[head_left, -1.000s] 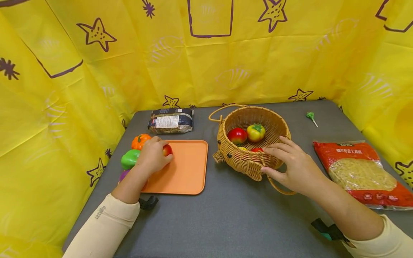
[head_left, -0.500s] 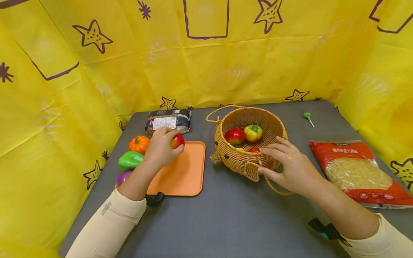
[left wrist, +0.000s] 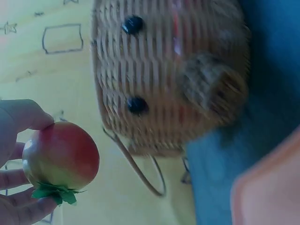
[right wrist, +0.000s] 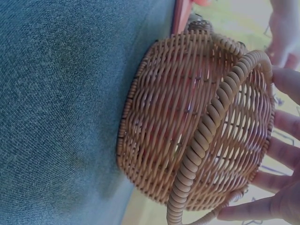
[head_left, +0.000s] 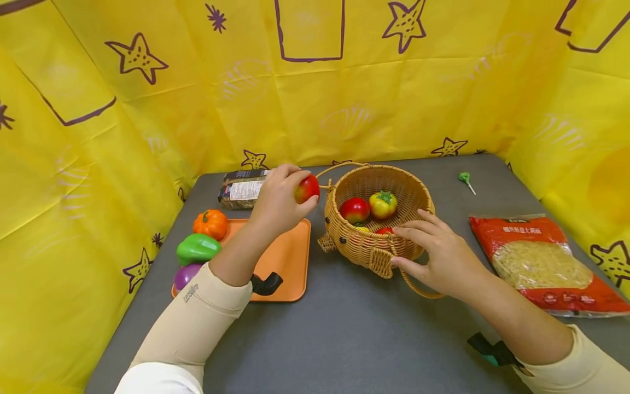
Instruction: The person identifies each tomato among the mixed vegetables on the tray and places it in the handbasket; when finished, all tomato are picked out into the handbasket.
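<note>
My left hand holds a red toy tomato between thumb and fingers, up in the air just left of the wicker basket. In the left wrist view the tomato shades to yellowish green near its green leaves. My right hand holds the basket's near right rim, fingers over the edge and thumb on the outside. A wrapped handle hangs down that side. Inside lie a red fruit, a yellow tomato with a green top, and further red and yellow pieces partly hidden by the wall.
An orange tray on the left carries a toy pumpkin, a green vegetable and a purple one. Behind it lies a dark package. A red pasta bag and a green lollipop are at right.
My left hand has lifted the tomato off the tray side and carried it right and away from me, up to the basket's left edge. My right hand has stayed at the rim.
</note>
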Motion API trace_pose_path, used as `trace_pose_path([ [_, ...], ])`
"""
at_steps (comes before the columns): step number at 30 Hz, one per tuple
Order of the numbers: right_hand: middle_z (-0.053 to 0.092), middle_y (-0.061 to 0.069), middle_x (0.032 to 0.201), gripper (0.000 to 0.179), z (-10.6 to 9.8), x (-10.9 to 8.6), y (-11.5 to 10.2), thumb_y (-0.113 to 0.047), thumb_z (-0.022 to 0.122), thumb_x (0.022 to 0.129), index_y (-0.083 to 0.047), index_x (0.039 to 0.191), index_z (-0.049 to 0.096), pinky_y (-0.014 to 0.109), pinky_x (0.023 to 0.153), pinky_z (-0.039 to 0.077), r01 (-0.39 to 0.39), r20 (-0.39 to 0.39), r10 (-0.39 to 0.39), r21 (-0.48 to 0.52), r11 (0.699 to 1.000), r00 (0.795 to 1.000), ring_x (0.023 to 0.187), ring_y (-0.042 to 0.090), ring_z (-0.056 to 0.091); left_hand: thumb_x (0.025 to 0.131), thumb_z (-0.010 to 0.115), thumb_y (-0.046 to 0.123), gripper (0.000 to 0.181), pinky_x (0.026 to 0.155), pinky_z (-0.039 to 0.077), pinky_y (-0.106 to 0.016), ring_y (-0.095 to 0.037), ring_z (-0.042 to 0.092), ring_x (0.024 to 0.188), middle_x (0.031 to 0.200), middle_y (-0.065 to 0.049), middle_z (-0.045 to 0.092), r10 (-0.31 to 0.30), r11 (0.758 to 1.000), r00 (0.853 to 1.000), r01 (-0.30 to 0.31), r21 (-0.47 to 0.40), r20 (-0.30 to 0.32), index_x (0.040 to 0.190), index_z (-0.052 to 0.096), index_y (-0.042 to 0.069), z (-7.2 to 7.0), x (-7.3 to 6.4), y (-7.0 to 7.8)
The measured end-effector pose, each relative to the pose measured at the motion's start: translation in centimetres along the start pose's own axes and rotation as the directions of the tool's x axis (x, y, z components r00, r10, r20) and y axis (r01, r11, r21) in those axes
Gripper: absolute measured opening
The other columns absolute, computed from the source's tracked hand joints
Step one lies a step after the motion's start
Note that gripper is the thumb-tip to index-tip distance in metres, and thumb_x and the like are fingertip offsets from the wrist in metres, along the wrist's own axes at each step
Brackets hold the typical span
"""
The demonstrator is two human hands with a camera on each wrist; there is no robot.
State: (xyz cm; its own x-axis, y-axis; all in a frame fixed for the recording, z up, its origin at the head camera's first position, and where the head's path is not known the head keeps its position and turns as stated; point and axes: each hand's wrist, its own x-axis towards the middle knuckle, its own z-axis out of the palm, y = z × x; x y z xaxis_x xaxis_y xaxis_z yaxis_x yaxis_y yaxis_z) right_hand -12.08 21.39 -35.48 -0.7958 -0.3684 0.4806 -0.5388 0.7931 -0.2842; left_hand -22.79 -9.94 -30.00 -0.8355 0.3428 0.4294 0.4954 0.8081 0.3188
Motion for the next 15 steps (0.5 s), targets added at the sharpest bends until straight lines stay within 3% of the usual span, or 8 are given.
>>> trace_pose_path([
  [6,0.071,0.008,0.121,0.050,0.1,0.0,0.0,-0.032,0.090,0.076,-0.015,0.121,0.075,0.068,0.100,0.046,0.004,-0.002,-0.004,0.000,1.000,1.000,0.137,0.046,0.048,0.089,0.075,0.033,0.047,0.097,0.052,-0.050,-0.035,0.052,0.125,0.130,-0.011,0.060,0.093,0.995,0.996,-0.093,-0.045,-0.008,0.130,0.069,0.011,0.7,1.4,3.1],
  [15,0.072,0.009,0.120,0.050,0.2,0.0,0.2,-0.032,0.090,0.076,-0.014,0.120,0.075,0.068,0.100,0.046,0.020,-0.012,-0.020,-0.012,1.000,1.000,0.136,0.046,0.049,0.091,0.074,0.036,0.049,0.103,0.049,-0.046,-0.029,0.052,0.126,0.132,-0.007,0.059,0.185,0.982,0.979,-0.181,-0.047,0.087,0.134,0.067,0.014,3.3,2.3,6.0],
])
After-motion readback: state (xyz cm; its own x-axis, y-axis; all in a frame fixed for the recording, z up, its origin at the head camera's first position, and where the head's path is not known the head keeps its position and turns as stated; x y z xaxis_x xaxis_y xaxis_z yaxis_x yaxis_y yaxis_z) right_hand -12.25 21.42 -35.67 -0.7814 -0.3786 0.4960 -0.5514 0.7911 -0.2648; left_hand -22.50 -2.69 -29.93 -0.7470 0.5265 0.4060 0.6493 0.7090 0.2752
